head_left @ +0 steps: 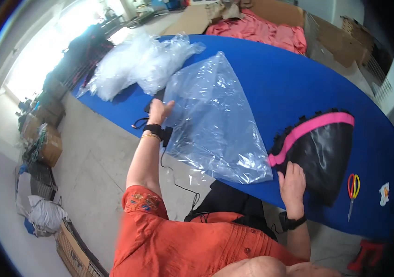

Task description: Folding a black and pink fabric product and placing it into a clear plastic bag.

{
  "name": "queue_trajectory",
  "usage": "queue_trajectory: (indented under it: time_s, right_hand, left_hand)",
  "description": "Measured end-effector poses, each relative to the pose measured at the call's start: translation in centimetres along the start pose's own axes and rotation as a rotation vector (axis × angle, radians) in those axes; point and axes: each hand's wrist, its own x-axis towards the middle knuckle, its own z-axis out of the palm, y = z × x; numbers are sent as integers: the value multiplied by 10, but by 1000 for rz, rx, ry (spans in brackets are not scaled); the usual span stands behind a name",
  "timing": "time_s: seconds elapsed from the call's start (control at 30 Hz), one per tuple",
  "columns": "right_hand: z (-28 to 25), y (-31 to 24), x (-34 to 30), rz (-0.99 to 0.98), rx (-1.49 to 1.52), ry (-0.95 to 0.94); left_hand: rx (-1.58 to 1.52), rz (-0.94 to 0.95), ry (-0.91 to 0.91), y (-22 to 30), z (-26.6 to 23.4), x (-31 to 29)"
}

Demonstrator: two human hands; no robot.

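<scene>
A large clear plastic bag lies flat in the middle of the blue table. My left hand is at the bag's left edge, beside a dark flat object. Its thumb points toward the bag; the other fingers are bent out of sight, so whether they grip anything is unclear. My right hand rests open, fingers stretched out, on the near left part of a shiny black piece. That piece has a curved pink band and a ruffled black edge, and its left corner nearly touches the bag.
More clear plastic bags are heaped at the table's far left. Scissors with red and yellow handles and a small white item lie on the right. Pink fabric is piled beyond the blue table. Boxes stand along the left wall.
</scene>
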Motion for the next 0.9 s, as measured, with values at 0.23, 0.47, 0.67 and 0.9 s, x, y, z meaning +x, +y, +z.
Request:
queue_trajectory:
  time_s: [0.23, 0.47, 0.67, 0.9]
  right_hand:
    - [-1, 1, -1, 74, -58, -51]
    - [0, 0, 2, 67, -56, -56]
    - [-5, -8, 3, 54, -17, -41]
    - [-2, -6, 1, 76, -30, -35]
  left_hand:
    - [-648, 86, -246, 49, 17, -30]
    - [-514, 1210, -459, 136, -31, -190]
    - [-397, 599, -904, 65, -12, -158]
    - [-975, 238, -706, 21, -22, -112]
